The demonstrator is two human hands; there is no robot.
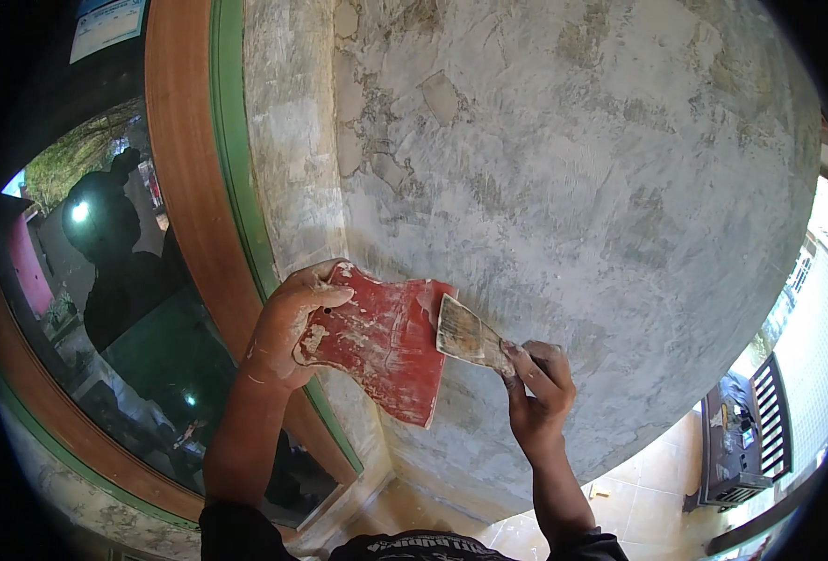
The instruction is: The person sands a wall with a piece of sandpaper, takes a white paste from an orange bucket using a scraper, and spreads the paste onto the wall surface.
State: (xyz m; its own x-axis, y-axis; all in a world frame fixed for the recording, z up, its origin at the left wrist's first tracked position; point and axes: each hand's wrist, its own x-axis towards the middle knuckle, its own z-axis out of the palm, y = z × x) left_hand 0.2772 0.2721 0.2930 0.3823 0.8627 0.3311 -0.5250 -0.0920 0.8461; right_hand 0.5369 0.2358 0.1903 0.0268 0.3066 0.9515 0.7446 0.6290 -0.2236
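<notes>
My left hand point(292, 323) is closed round the narrow end of a red plastering spreader point(386, 341), a flat plate smeared with pale filler. In my right hand point(542, 388) is a putty knife point(468, 334), gripped near the base of its blade; the handle is mostly hidden by the fingers. The knife's broad edge meets the right side of the spreader, where some wet-looking filler point(430, 297) sits. Both tools are held up in front of a patchy grey plastered wall point(601, 206). Dried filler coats the left hand and wrist.
On the left stands a window point(152, 346) with a brown wooden frame point(185, 140) and green trim point(236, 159), reflecting a person's outline. Pale floor tiles point(638, 481) lie below right, with a dark wooden bench point(736, 444) carrying small items. The wall has rough, chipped patches point(391, 168).
</notes>
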